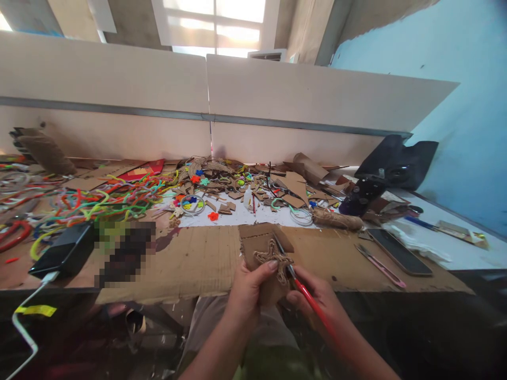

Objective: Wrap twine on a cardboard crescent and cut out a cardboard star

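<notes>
My left hand [250, 287] grips a piece of brown cardboard [253, 241] above the table's front edge, its thumb pressing on a star shape of twisted twine [272, 254] that lies on the cardboard. From the right, my right hand [315, 295] is closed round a red-handled tool [312, 303]. The tool's thin metal end reaches along the star's right side and touches or nearly touches the cardboard. Whether it is a blade or a brush cannot be made out.
Brown cardboard [198, 258] covers the table front. Left are colourful pipe cleaners [130, 195], a black power bank [63, 250] and red-handled scissors [16, 235]. Right are a pink cutter [382, 266], a phone [400, 252] and a twine roll [336, 218]. Cardboard scraps [293, 189] lie behind.
</notes>
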The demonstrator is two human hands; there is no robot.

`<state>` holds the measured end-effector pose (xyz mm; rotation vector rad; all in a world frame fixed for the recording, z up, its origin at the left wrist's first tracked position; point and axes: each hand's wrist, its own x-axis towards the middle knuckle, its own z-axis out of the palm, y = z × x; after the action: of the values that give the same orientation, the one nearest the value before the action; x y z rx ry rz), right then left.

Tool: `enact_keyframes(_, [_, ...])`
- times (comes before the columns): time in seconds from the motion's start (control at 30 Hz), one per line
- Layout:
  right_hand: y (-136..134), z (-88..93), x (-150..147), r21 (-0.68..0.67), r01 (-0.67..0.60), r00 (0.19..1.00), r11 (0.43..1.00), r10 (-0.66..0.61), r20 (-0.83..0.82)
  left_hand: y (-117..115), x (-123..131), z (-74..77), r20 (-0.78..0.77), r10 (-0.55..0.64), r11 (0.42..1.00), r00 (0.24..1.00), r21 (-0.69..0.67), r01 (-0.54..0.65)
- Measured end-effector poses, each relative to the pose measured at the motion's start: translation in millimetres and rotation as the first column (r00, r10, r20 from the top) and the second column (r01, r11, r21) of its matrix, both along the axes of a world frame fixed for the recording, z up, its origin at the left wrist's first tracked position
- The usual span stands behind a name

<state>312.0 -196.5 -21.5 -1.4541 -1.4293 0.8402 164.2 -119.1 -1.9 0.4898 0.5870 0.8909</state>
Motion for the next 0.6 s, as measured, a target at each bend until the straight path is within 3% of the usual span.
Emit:
enact_keyframes(0.27, [1.0, 3.0, -4.7, 0.014, 0.021, 0.999, 1.000, -0.020, -0.051, 0.6, 0.4, -0.6, 0.014, 0.009, 1.000, 1.000, -0.016, -0.009])
enact_keyframes(0.6, [3.7, 13.8, -1.6, -0.008, 0.009, 0.998, 1.000, -0.009, 0.061, 0.3, -2.2, -1.0, -0.006, -0.039, 0.999, 0.999, -0.012, 0.039])
